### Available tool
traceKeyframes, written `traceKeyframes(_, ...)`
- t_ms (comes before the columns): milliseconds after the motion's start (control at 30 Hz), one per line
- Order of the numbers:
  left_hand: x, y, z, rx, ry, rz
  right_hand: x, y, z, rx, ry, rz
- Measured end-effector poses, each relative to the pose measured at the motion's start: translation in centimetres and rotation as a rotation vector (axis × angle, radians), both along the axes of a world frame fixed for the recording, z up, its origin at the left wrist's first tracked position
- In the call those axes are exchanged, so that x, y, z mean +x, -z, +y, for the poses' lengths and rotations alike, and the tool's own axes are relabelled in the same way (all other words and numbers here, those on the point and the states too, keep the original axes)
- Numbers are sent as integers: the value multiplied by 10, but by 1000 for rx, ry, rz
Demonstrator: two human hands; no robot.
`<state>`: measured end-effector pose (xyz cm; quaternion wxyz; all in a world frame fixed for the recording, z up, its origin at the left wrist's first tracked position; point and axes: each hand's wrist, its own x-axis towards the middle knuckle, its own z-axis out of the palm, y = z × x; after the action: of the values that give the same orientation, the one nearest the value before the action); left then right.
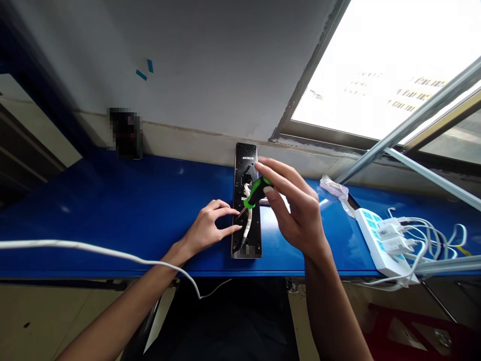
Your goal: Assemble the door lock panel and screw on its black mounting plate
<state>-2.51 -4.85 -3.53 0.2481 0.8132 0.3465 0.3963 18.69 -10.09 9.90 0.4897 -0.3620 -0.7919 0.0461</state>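
A long, narrow black panel (pixel 247 200) with a thin coppery rim lies flat on a glossy blue table (pixel 112 210), its far end touching the pale ledge under the wall. A white cable (pixel 247 220) runs along the panel's face. The right hand (pixel 296 210) grasps a screwdriver (pixel 255 194) with a green and black handle — tilted, its tip pointing down at the panel's middle. The left hand (pixel 208 228) lies open, fingertips resting against the panel's left edge, gripping nothing.

To the left of the panel the blue top is bare and smooth, with wide room; a white cord (pixel 93 250) crosses its near edge and hangs down. To the right, well apart, a white power strip (pixel 379 238) holds white plugs and looping wires, and a crumpled plastic bag (pixel 334 189) sits near the ledge.

Behind stands a grey wall with two small blue tape strips (pixel 145 70) — beside it, a bright window (pixel 394 65) with a metal frame.
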Motion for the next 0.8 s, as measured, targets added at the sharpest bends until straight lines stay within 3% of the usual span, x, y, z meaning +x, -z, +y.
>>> traceKeyframes(100,0,0,0,-7,0,1,1,-1,1,-63,-69,8)
traceKeyframes(233,0,0,0,-11,-4,6,0,0,2,104,110,15)
traceKeyframes(400,0,0,1,-13,2,5,-1,3,1,-86,-68,31)
traceKeyframes(567,1,-2,1,-17,1,-3,-3,4,3,73,112,34)
traceKeyframes(700,1,-2,1,-30,2,-7,-3,4,3,-76,-76,37)
traceKeyframes(800,1,0,2,-30,7,-6,-4,6,3,13,1,94)
